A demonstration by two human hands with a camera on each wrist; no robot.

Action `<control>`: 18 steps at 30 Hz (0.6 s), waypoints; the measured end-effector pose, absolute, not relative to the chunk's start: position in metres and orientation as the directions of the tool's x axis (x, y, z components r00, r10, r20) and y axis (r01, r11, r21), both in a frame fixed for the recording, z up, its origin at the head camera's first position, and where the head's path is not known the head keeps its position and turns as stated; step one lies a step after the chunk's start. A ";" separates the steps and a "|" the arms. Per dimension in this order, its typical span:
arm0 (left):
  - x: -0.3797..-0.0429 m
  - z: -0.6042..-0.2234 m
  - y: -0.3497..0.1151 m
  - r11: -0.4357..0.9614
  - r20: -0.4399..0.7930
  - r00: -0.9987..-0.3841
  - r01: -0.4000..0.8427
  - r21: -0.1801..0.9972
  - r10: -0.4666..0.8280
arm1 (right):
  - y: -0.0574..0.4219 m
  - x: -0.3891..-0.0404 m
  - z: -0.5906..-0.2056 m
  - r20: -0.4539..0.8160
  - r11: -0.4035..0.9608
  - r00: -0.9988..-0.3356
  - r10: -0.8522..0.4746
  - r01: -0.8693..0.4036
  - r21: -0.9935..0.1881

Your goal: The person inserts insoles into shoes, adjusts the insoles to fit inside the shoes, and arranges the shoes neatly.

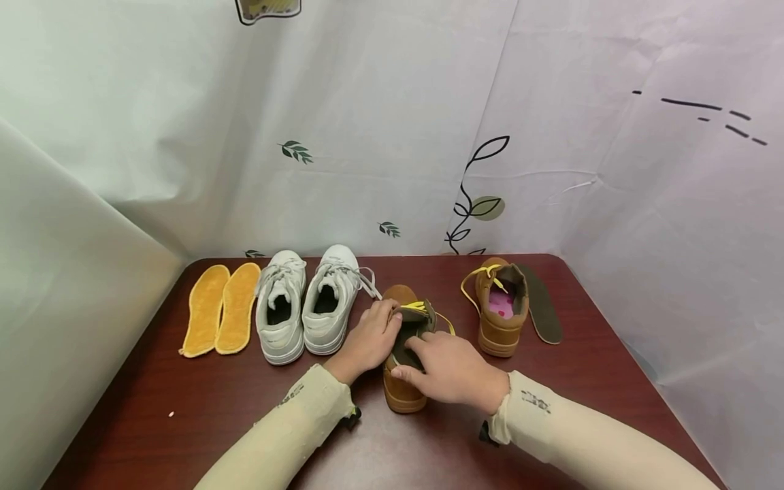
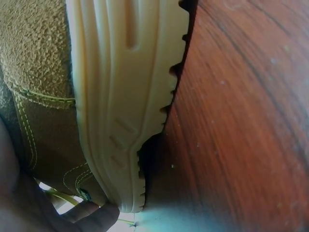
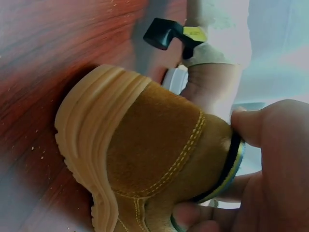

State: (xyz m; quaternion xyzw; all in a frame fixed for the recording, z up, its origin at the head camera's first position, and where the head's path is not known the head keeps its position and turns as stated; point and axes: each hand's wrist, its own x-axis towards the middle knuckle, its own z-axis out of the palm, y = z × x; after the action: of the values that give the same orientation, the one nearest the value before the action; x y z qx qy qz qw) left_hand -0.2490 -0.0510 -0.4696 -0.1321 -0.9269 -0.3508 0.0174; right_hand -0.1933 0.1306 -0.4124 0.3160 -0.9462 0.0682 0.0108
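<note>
A tan-brown shoe with yellow laces sits upright at the middle of the table, heel nearest me. My left hand grips its left side, thumb at the opening by the tongue. The left wrist view shows fingers against the side near the sole. Over the opening, my right hand pinches a dark olive insole, whose pale edge shows at the heel. In the right wrist view its thumb meets that edge above the heel collar, with the other fingers partly hidden behind the shoe.
A matching brown shoe with a pink insole inside stands at right, beside a loose olive insole. Left are two white sneakers and two orange insoles. Pale curtains surround the table.
</note>
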 end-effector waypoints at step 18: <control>-0.247 -0.469 -0.051 0.713 0.133 -0.961 0.270 0.647 0.243 | 0.128 -0.206 -0.420 0.014 0.801 -0.811 -0.585 -0.580 -0.148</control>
State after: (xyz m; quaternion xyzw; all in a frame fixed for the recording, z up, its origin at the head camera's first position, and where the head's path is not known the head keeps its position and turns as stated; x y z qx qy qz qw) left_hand -0.2467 -0.0507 -0.4693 -0.1384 -0.9253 -0.3525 0.0193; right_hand -0.2062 0.1276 -0.4196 0.3071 -0.9487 0.0727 -0.0160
